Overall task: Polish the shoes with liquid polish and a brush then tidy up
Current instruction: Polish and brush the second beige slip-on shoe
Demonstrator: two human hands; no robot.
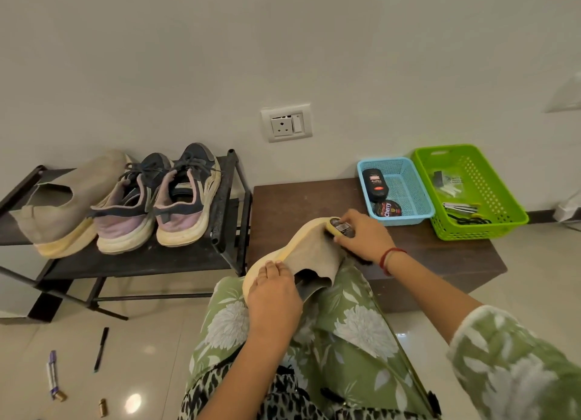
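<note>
Beige slip-on shoe (301,253) lies on the person's lap at centre frame, sole edge turned up, toe pointing toward the dark desk (314,199). Left hand (273,293) presses on the heel end, fingers curled over the sole rim and holding it. Right hand (364,237) sits at the toe end, fingers wrapped round a brush (341,227) laid against the toe; dark bristles show under the palm.

Blue basket (408,196) on the desk, right of centre: black liquid polish bottle (374,185) lying along its left wall, round Cherry polish tin (387,208) at its near corner. Green basket (490,193) touching it on the right: a clear packet, metal tools and a dark cord, too small to identify.

Shoe rack (229,218) at left of frame carries the matching beige shoe (66,199) and a pair of sneakers (157,199). Markers (101,349) lie on the floor at lower left.
</note>
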